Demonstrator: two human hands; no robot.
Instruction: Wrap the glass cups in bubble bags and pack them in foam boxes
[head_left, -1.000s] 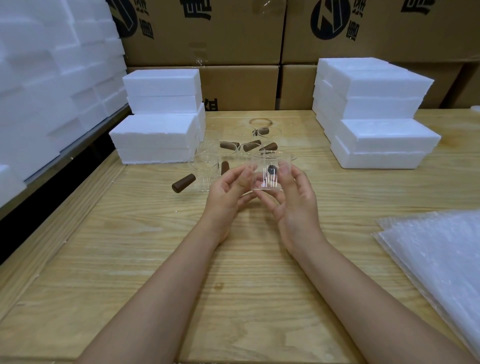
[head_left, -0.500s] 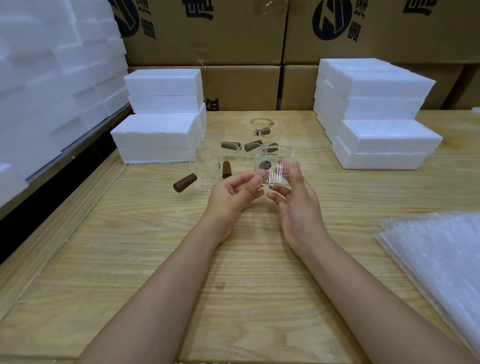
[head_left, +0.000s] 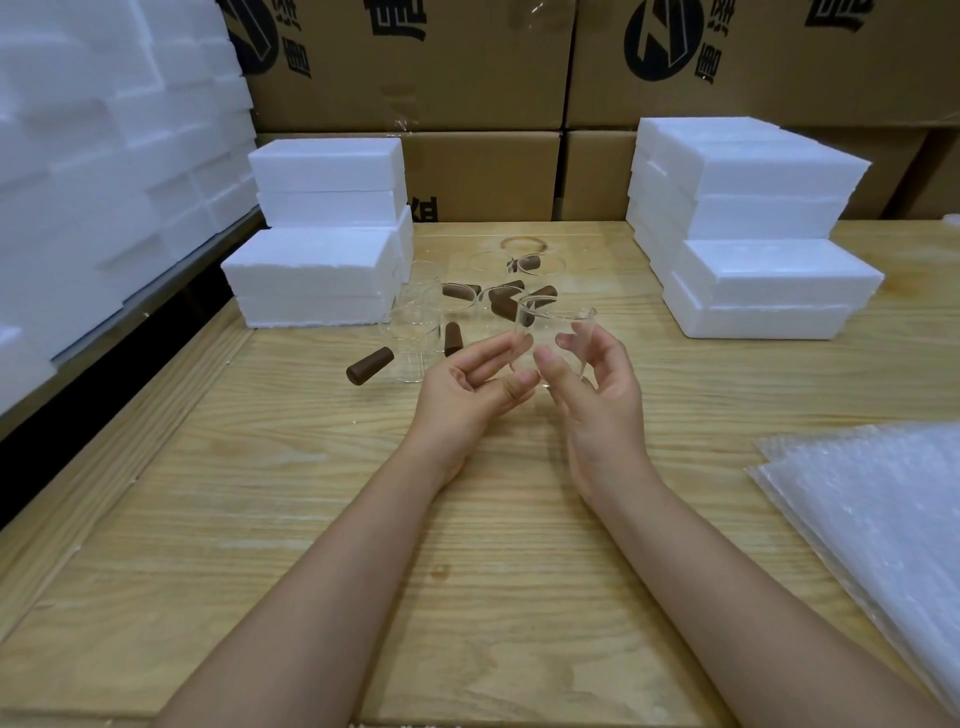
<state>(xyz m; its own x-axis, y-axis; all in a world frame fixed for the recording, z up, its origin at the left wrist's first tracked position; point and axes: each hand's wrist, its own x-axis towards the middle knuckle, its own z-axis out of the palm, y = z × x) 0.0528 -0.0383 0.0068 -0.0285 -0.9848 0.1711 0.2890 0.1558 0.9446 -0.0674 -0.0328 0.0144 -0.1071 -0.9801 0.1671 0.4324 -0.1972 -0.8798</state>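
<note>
While the left hand (head_left: 467, 384) at nine o'clock and right hand (head_left: 597, 400) at three pinch the clear thin-walled glass cup (head_left: 550, 327), it looks light, slippery, fragile; hold its sidewall.

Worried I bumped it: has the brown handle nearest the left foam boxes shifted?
No. The brown handle keeps its spot beside the left foam boxes.

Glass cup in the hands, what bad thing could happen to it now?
The glass cup is bare and held only by the fingertips of the left hand and right hand, above the wooden table. It might slip and crack. Other glass cups stand just behind it, so a careless swing could knock them. The bubble bags lie off to the right, so the cup must travel unwrapped.
</note>
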